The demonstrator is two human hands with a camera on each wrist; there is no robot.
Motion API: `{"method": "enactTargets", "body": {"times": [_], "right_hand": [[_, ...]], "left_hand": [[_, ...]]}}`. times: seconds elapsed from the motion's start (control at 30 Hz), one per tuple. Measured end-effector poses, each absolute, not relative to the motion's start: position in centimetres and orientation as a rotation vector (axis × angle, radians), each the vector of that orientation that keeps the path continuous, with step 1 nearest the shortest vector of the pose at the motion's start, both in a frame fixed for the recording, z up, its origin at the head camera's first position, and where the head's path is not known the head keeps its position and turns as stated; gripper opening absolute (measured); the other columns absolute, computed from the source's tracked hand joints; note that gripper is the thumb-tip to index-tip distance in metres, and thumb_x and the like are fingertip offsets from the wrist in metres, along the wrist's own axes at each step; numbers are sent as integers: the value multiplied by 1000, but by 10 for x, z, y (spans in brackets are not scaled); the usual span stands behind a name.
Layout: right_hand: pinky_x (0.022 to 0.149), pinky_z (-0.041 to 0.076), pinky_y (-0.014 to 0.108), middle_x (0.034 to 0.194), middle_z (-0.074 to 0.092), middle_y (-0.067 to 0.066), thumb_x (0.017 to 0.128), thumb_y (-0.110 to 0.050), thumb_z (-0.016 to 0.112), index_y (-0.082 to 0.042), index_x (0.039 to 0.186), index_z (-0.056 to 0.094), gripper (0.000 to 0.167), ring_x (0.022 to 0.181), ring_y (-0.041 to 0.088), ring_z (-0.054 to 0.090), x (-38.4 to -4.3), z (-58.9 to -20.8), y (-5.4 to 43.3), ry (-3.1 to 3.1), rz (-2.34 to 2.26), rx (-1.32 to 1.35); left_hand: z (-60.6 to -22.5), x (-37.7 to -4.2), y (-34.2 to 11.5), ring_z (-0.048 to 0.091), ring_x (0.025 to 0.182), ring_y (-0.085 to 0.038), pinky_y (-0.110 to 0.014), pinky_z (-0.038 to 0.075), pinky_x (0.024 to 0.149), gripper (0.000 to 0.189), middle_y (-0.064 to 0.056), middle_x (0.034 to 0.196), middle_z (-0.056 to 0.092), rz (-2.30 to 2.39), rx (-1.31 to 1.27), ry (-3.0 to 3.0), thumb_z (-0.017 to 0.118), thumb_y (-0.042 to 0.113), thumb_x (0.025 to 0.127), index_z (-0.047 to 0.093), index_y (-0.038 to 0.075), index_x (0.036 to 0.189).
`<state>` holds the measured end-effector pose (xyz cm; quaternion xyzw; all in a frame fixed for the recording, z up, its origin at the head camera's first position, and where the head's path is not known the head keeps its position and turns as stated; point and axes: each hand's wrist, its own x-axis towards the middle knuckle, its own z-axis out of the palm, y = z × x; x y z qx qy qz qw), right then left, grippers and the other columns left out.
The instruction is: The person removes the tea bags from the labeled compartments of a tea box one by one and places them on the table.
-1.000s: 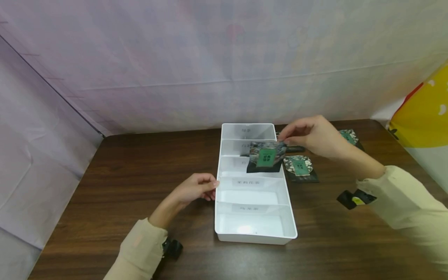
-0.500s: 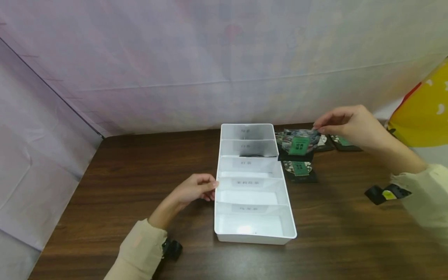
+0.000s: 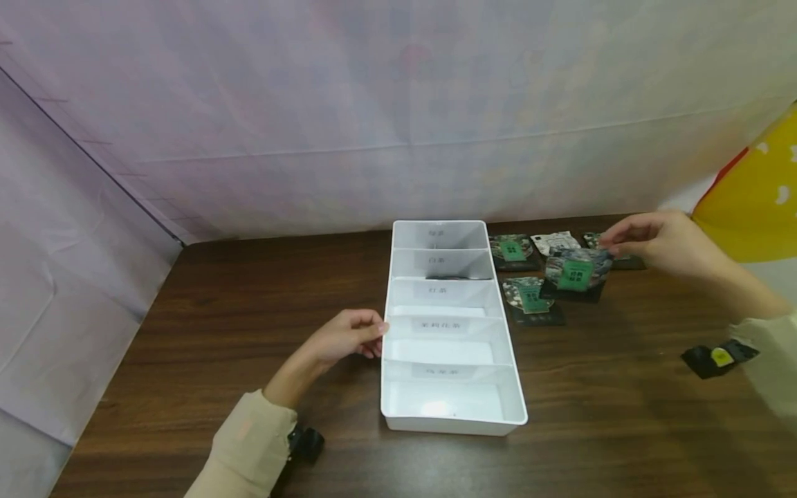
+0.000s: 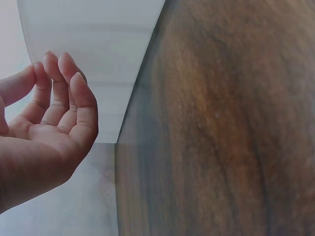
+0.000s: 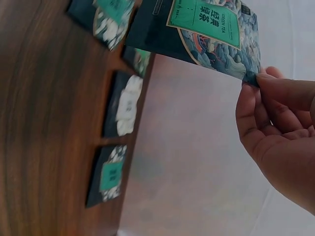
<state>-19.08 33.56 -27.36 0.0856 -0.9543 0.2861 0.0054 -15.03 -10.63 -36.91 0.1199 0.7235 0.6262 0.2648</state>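
Observation:
My right hand (image 3: 675,242) pinches a dark tea bag packet (image 3: 575,274) by its upper corner, above the table right of the tray. Its green label (image 5: 206,22) reads GREEN TEA in the right wrist view. A long white divided tray (image 3: 454,422) stands mid-table, with a paper label in each compartment. At its left rim my left hand (image 3: 349,335) holds on, thumb at the edge and fingers curled; in the left wrist view, thumb and index tip meet by the tray wall (image 4: 98,49). A thin dark packet edge (image 3: 457,278) shows in the second compartment from the back.
Right of the tray lie more tea packets: a green-labelled one (image 3: 512,250), a white-patterned one (image 3: 554,241), one nearer the front (image 3: 532,303), and another (image 3: 631,263) partly behind the right hand. A pale curtain (image 3: 398,124) hangs behind the table (image 3: 249,297).
My right hand has carried the tea bag packet from over the tray rightward to above the packets on the table. My left hand has stayed at the tray's rim.

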Motion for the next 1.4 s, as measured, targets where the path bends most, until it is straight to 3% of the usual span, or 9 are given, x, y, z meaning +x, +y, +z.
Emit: {"method": "enactTargets", "body": {"times": [0.17,0.47,0.7,1.1,1.4], "right_hand": [[54,43,26,87,68,7,87,-5,60,0,99,65,14,69,5,59,-190,-280,350,-3012,887,237],[59,44,24,90,68,10,90,-8,56,1,103,64,18,70,0,56,-191,-293,374,-3129,803,208],[54,39,25,90,68,12,89,-1,54,2,100,64,16,69,3,57,-193,-304,385,-3141,779,215],[57,44,22,88,67,15,87,2,54,4,98,64,14,70,-1,56,-201,-328,393,-3081,823,310],[57,45,22,82,68,6,85,5,54,7,98,63,16,70,-1,57,-208,-346,400,-3020,898,368]], "left_hand": [[-368,-150,-106,55,63,-14,-26,45,61,25,-3,67,55,1701,330,1943,48,8,94,47,-17,91],[-369,-151,-106,55,64,-14,-27,45,62,25,-4,67,55,1692,344,1950,48,8,94,47,-16,91],[-369,-150,-107,55,64,-14,-27,46,62,25,-4,68,55,1690,344,1949,48,8,94,47,-17,91],[-369,-150,-107,55,64,-14,-26,46,62,26,-4,68,56,1697,335,1946,48,8,94,46,-18,92],[-368,-151,-107,55,64,-14,-27,46,63,27,-5,68,56,1702,333,1933,48,9,94,46,-18,92]]}}
